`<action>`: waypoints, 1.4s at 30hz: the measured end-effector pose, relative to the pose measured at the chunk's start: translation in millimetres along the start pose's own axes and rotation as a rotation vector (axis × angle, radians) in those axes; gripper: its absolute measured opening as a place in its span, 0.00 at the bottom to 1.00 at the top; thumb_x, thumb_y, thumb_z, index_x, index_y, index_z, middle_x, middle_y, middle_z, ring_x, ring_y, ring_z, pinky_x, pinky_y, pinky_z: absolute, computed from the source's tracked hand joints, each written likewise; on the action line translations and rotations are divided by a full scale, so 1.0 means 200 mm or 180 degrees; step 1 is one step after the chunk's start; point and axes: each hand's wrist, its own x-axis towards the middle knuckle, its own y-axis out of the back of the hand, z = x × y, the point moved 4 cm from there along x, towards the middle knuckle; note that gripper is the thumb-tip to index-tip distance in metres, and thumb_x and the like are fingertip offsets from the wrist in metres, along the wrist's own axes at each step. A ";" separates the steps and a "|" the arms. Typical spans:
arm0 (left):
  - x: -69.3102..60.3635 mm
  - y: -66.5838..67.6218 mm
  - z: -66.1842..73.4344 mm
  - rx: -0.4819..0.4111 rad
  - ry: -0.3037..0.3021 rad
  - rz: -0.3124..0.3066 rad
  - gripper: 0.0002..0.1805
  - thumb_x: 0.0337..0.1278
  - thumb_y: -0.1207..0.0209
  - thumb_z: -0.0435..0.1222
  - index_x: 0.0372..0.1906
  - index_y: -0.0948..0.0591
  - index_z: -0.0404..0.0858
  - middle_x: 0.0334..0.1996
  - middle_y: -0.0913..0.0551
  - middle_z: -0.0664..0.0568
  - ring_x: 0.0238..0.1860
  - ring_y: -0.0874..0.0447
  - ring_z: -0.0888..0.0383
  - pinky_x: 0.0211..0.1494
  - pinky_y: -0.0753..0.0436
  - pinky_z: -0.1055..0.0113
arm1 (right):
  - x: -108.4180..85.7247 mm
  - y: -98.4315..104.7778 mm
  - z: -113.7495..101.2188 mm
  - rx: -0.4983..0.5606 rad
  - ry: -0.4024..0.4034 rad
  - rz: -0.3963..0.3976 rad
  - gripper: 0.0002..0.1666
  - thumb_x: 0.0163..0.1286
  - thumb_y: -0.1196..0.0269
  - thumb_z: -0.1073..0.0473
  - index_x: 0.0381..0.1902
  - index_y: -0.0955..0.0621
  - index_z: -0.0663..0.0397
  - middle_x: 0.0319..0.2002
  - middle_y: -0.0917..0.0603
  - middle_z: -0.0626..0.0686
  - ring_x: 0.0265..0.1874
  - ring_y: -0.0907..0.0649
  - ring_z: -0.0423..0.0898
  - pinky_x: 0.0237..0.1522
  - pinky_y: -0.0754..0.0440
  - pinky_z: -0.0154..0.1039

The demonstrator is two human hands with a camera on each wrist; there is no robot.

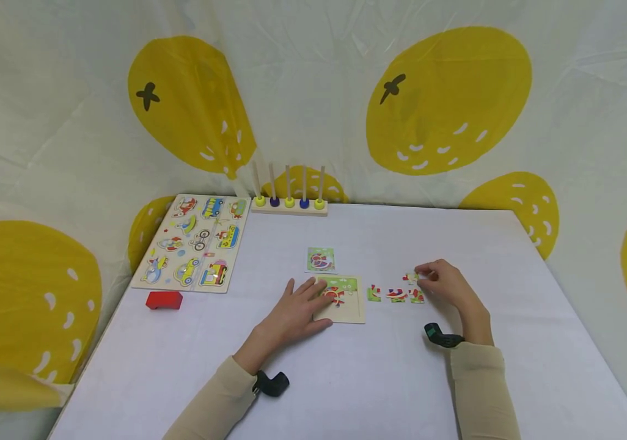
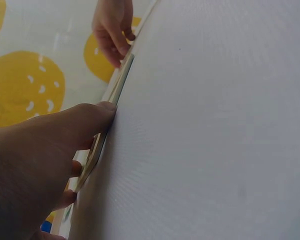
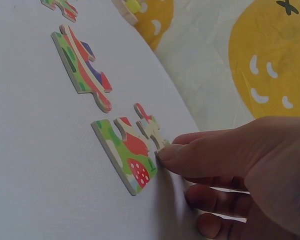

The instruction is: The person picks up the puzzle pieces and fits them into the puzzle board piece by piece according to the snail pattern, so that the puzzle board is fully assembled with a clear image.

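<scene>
On the right half of the white table [image 1: 539, 342], the right hand [image 1: 448, 284] pinches, between thumb and finger, the edge of a small pale jigsaw piece with a red tip [image 1: 409, 278]. From my distant place I would advise a light pinch, on the edge only, so that the printed face can be seen and turned with ease. I would also lift it straight up, because just beside it lies a flat green-and-red piece with a spotted mushroom print [image 3: 122, 150], and a low sweep could push this one away. The left hand [image 1: 294, 310] lies with its fingers spread over the left side of a square pale wooden puzzle tray [image 1: 351, 310], its thumb at the near edge; I judge this good for steadying, but the fingers cover some of the inside.

As for the look, the tray shows a green strip along its far side, a red-and-white shape in the middle, and bare wood at the right. Between the tray and the right hand lie also a red, cream and purple piece [image 3: 82, 65] and a small green-and-red piece [image 1: 373, 293]. Behind the tray, I see a square green card with a purple-and-red figure [image 1: 321, 260].
</scene>
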 end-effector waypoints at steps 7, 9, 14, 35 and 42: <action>0.00 0.00 0.00 0.0004 0.0014 0.0021 0.31 0.68 0.46 0.60 0.70 0.26 0.53 0.76 0.34 0.53 0.78 0.41 0.48 0.75 0.41 0.33 | 0.00 0.00 0.00 0.0088 -0.0083 -0.0009 0.22 0.70 0.36 0.57 0.58 0.21 0.62 0.51 0.20 0.64 0.49 0.23 0.58 0.55 0.20 0.56; 0.00 0.00 0.00 -0.0010 0.0018 0.0018 0.31 0.68 0.46 0.60 0.70 0.26 0.53 0.76 0.34 0.52 0.78 0.41 0.48 0.75 0.41 0.33 | 0.00 0.00 0.01 0.0154 -0.0123 0.0020 0.22 0.70 0.35 0.57 0.57 0.21 0.63 0.50 0.20 0.64 0.48 0.22 0.57 0.54 0.20 0.53; 0.00 0.00 0.00 -0.0037 0.0024 -0.0013 0.31 0.68 0.46 0.59 0.70 0.26 0.52 0.76 0.34 0.52 0.78 0.41 0.47 0.75 0.41 0.32 | -0.01 0.00 0.01 0.0260 -0.0206 0.0100 0.21 0.68 0.34 0.56 0.53 0.23 0.62 0.44 0.18 0.61 0.44 0.22 0.54 0.47 0.22 0.43; 0.00 -0.01 -0.01 0.0022 0.0031 0.0008 0.32 0.68 0.48 0.61 0.72 0.28 0.53 0.76 0.34 0.54 0.79 0.41 0.49 0.76 0.41 0.33 | 0.00 0.01 -0.11 0.0469 0.0136 0.0376 0.14 0.71 0.37 0.61 0.51 0.19 0.61 0.43 0.14 0.60 0.40 0.17 0.49 0.42 0.20 0.31; 0.01 -0.01 -0.01 0.0015 0.0044 -0.0036 0.32 0.68 0.48 0.61 0.72 0.28 0.53 0.76 0.34 0.54 0.79 0.42 0.49 0.76 0.41 0.34 | 0.01 -0.02 -0.19 0.0469 0.0230 0.0307 0.13 0.71 0.38 0.61 0.50 0.19 0.61 0.42 0.14 0.59 0.39 0.17 0.50 0.42 0.18 0.35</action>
